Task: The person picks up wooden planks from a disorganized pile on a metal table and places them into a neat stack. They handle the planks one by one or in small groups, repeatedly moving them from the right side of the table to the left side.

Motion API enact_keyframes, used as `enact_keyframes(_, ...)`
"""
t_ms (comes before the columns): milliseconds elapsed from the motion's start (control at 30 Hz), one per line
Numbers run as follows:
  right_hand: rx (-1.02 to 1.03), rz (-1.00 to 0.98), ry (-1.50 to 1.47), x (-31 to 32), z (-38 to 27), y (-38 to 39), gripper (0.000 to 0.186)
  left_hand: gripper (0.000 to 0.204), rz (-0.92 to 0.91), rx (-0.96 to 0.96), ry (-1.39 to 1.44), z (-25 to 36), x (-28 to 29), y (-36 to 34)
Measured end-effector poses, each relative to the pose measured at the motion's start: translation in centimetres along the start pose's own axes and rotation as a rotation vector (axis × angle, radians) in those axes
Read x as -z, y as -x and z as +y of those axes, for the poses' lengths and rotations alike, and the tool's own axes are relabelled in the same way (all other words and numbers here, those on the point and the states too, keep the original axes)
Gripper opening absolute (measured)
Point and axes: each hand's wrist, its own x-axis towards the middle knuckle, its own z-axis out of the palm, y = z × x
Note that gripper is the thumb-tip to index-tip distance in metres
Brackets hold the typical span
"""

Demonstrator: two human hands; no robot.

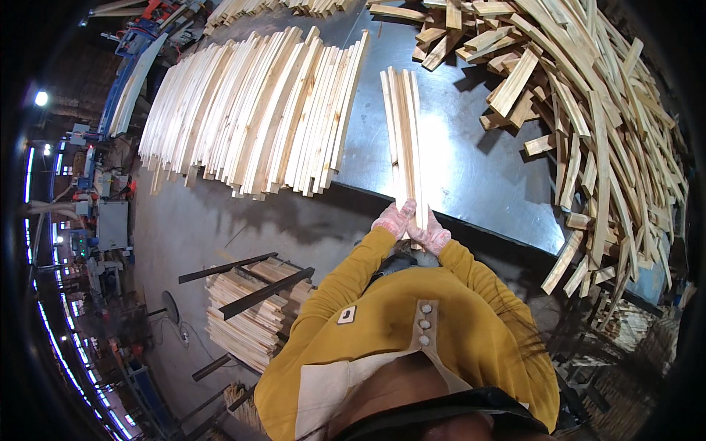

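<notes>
Both my hands, in pinkish-white work gloves, are closed around the near ends of a small bundle of wooden strips (404, 136). My left hand (396, 219) grips the bundle's left side, and my right hand (431, 234) grips its right side close by. The strips point away from me over the shiny metal table (360, 140), their near ends jutting past its front edge. To their left lies a wide row of pale wooden strips (250, 110), set side by side. A big loose heap of wooden strips (603, 132) covers the table's right side.
Below left, a stack of boards (243, 316) rests among dark metal bars (268, 292) on the grey floor. A round disc on a stand (170, 307) is beside it. Machinery with a grey box (113, 224) lines the far left. More strips (279, 9) lie at the table's far end.
</notes>
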Motion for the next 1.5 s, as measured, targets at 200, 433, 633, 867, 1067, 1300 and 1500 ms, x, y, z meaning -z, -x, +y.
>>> enact_keyframes(200, -0.051, 0.213, 0.09, -5.5, -4.8, 3.0, 0.068, 0.076, 0.108, 0.268, -0.166, 3.8, 0.8, 1.2)
enact_keyframes(433, -0.125, 0.197, -0.088, -3.4, -7.5, 5.6, 0.068, 0.087, -0.283, 0.147, 1.211, 0.6, 2.2, 0.6)
enact_keyframes(633, -0.132, 0.386, 0.19, -3.6, -11.3, 6.2, 0.049, 0.078, -0.124, 0.157, 1.136, -0.4, 2.3, 0.9)
enact_keyframes(867, -0.123, 0.122, 1.286, -8.1, -9.2, 3.3, 0.049, 0.073, 0.055, 0.141, -0.502, -0.2, -2.4, -2.7)
enact_keyframes(1067, -0.357, 0.09, 1.515, -11.6, -9.7, 3.4, 0.067, 0.094, 0.121, 0.305, -0.514, 5.5, -0.2, 2.7)
enact_keyframes(1300, -0.823, -0.163, 1.755, -15.1, -13.1, 4.5, 0.089, 0.101, 0.33, 0.341, -0.417, 6.5, -1.7, 1.3)
enact_keyframes(1500, -0.053, 0.405, 0.333, -8.4, -8.7, 7.0, 0.087, 0.049, -0.053, -0.161, 1.124, 0.2, -0.1, -0.8)
